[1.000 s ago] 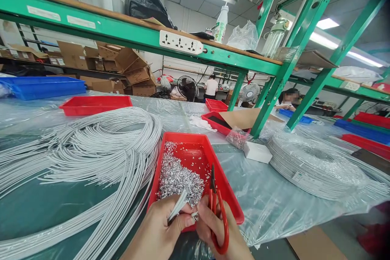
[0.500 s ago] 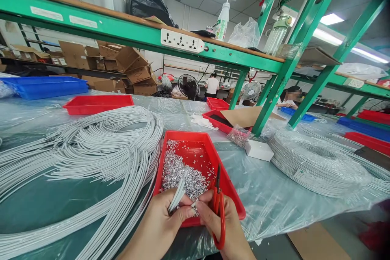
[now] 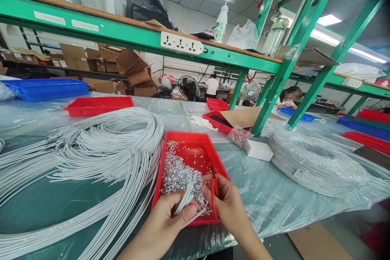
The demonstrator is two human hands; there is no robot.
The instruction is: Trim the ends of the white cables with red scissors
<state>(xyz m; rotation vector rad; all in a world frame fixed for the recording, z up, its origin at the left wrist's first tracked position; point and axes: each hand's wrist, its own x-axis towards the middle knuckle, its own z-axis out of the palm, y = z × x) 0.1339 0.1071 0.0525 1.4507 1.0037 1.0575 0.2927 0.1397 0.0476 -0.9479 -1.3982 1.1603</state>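
Note:
My left hand [image 3: 161,221] is closed around a few thin white cables [image 3: 188,191]; one cable end pokes out to the right past the thumb. In my right hand [image 3: 233,207] are red-handled scissors [image 3: 215,189], their dark blades pointing up and away from me. The right fingertips are just right of the cables, apart from the left thumb. Both hands are over the near end of a red tray [image 3: 222,164]. Many small silvery bits [image 3: 179,172] lie heaped in it, mostly along its left side.
Large coils of white cable [image 3: 122,138] lie left of the tray. At the right are a wrapped cable coil [image 3: 317,162] and a small white box [image 3: 258,150]. A green shelf frame [image 3: 225,57] spans the table. Further trays and two people are beyond it.
My right hand has moved right, away from my left fingers, with the scissors turned in its grip. A cable end now shows beyond my left thumb.

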